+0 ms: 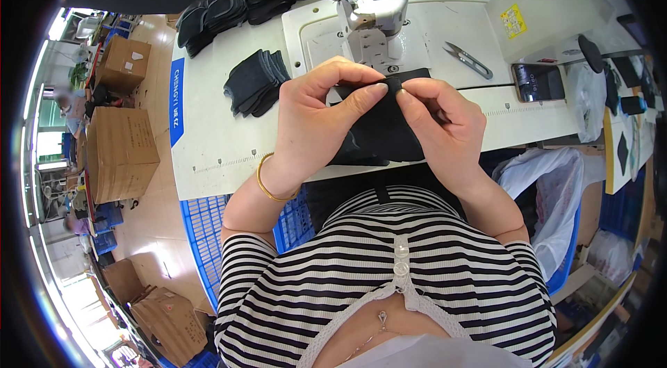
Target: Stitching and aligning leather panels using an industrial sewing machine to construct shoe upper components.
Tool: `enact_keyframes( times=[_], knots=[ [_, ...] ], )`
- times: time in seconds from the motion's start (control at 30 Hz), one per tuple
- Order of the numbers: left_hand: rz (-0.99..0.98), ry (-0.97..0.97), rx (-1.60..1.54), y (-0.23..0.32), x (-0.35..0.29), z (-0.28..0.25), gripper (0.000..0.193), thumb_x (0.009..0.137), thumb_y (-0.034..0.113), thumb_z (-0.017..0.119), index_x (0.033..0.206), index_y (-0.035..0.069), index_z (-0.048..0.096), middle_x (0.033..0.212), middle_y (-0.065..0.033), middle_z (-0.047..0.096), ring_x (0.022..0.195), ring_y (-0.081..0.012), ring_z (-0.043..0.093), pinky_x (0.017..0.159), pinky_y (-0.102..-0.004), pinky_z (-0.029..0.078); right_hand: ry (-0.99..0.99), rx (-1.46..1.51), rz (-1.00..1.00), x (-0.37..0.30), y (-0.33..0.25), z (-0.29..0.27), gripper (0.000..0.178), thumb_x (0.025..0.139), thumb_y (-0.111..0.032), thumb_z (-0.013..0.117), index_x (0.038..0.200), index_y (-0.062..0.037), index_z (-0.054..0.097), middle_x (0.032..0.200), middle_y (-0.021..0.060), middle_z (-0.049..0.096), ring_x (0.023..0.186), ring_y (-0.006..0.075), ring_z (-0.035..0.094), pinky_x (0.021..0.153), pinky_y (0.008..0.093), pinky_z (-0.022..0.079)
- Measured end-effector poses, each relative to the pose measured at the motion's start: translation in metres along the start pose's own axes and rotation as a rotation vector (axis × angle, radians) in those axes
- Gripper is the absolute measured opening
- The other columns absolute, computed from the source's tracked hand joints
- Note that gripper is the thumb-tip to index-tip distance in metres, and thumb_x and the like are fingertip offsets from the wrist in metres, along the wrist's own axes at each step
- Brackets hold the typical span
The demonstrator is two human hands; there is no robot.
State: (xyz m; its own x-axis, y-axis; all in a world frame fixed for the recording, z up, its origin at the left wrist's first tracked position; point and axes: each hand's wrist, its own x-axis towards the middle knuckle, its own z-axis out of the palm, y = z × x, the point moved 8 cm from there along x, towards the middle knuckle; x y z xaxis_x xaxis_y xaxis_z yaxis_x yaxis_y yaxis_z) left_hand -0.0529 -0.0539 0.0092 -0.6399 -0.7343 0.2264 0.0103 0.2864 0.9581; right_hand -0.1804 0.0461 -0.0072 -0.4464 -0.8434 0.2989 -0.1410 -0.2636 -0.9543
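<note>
We hold a black fabric piece (379,133) between both hands at the near edge of the white sewing table (208,138), just in front of the sewing machine head (365,17). Our left hand (316,121) pinches its upper edge between thumb and fingertips, and our right hand (441,128) pinches the same edge from the other side, fingers curled close together. The piece is not yet under the presser foot; it looks as if we are folding or aligning the edge, though the dark cloth hides the detail. A stack of similar black pieces (256,82) lies to the left on the table and a larger heap (222,17) sits farther back, so much seems left to sew. Thread snips (467,59) and a phone (538,83) rest to the right. Below the table stand a blue plastic crate (201,229) and a white plastic bag (549,194); cardboard boxes (121,149) line the floor at left.
</note>
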Motion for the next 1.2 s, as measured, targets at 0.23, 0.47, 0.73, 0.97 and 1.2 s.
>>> enact_keyframes(
  times=[0.23,0.47,0.73,0.97,1.2],
  knots=[
    [0.038,0.03,0.037,0.002,0.003,-0.005,0.011,0.082,0.001,0.074,0.093,0.0,0.071,0.083,-0.001,0.067,0.079,-0.0068,0.06,0.074,-0.0206,0.048,-0.006,-0.036,-0.005,0.001,0.003,0.0,0.01,0.091,-0.006,0.067,0.097,0.0012,0.067,0.075,0.0038,0.068,0.064,0.0054,0.06,0.057,0.02,0.046],
    [0.018,0.172,-0.193,0.0,0.006,-0.025,0.01,0.087,-0.001,0.071,0.096,-0.003,0.07,0.088,-0.0016,0.068,0.079,-0.0055,0.061,0.073,-0.017,0.049,-0.044,-0.099,-0.002,-0.005,0.0,-0.003,0.012,0.092,-0.008,0.066,0.1,0.0011,0.068,0.072,0.0048,0.068,0.059,0.0066,0.061,0.053,0.0205,0.046],
    [-0.004,0.197,-0.241,-0.005,0.006,-0.025,0.01,0.086,-0.002,0.071,0.096,-0.003,0.07,0.088,-0.0015,0.068,0.079,-0.0055,0.061,0.074,-0.0172,0.049,-0.056,-0.156,-0.021,-0.005,-0.001,-0.002,0.01,0.092,-0.007,0.066,0.095,0.0011,0.068,0.068,0.0048,0.065,0.055,0.0059,0.057,0.05,0.0202,0.042],
    [-0.06,0.107,-0.061,-0.007,0.032,-0.034,0.011,0.084,0.004,0.074,0.093,-0.003,0.071,0.085,-0.0026,0.069,0.078,-0.0062,0.061,0.072,-0.0193,0.05,-0.095,0.057,0.087,0.006,0.009,0.008,0.014,0.095,-0.009,0.06,0.099,0.0037,0.066,0.073,0.0061,0.068,0.061,0.0079,0.063,0.055,0.0203,0.049],
    [-0.231,-0.028,-0.275,-0.02,0.079,-0.043,0.013,0.079,0.0,0.076,0.092,-0.003,0.072,0.086,-0.0072,0.072,0.078,-0.0112,0.065,0.073,-0.0236,0.052,-0.119,0.221,0.21,0.029,0.018,0.019,0.02,0.097,-0.014,0.058,0.102,0.004,0.066,0.081,0.0091,0.071,0.069,0.0134,0.07,0.061,0.0223,0.055]
  ],
)
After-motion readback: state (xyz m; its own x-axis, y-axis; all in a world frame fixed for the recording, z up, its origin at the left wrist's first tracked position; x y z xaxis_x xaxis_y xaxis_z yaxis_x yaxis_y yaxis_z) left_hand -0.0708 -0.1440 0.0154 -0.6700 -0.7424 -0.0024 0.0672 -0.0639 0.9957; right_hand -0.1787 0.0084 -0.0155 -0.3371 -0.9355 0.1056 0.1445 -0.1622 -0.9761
